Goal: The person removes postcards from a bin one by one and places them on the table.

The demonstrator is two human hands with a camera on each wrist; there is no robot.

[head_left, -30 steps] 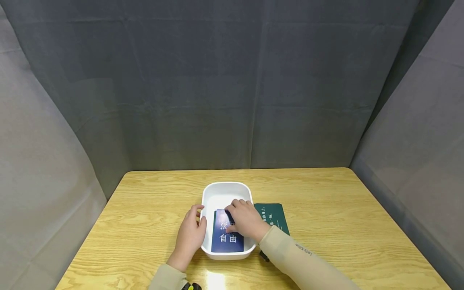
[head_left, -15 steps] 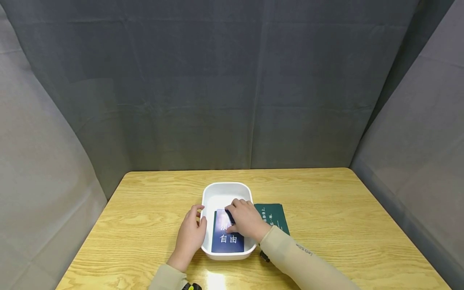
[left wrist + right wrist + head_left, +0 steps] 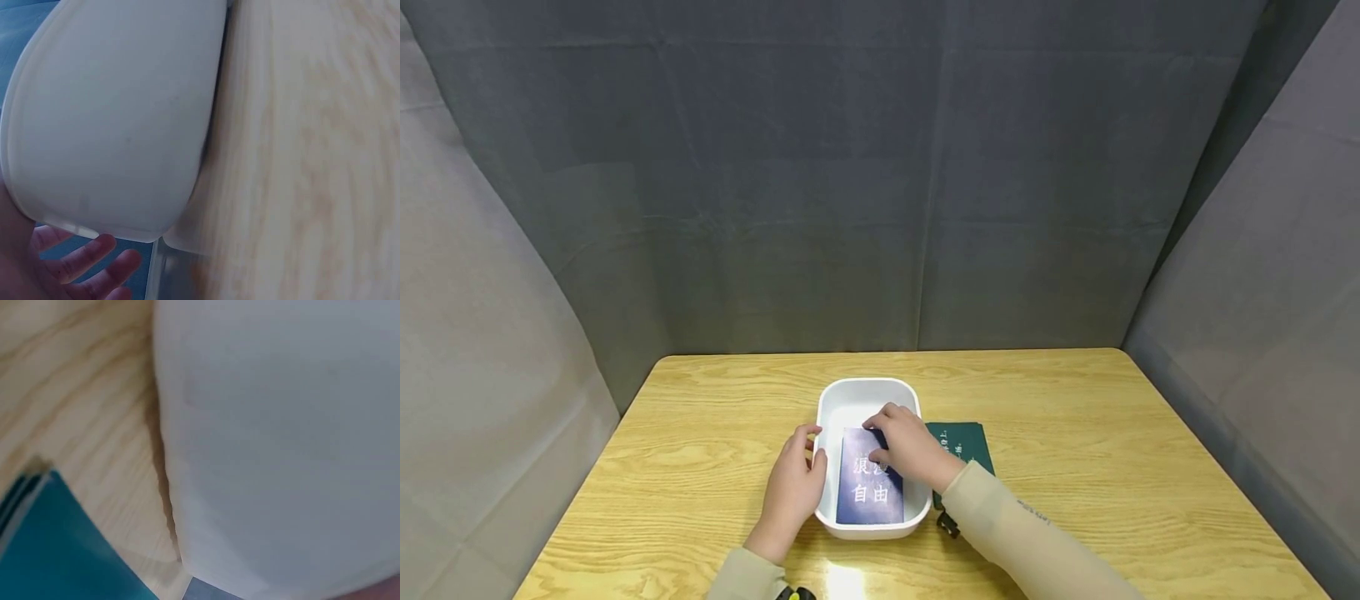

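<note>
Pressing blue book (image 3: 869, 490) in white bin (image 3: 857, 398) | right hand (image 3: 910, 448) grip flat | left hand (image 3: 795, 487) steadying bin, relaxed | green book (image 3: 968, 443) beside

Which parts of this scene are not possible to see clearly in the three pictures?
- Head view: the right hand covers the upper part of the blue book in the white tub.
- Head view: the right sleeve hides part of the green book; its text is too small to read.
- Left wrist view: the left hand is cut off by the edge.
- Right wrist view: blurred; the right hand barely shows.
</note>
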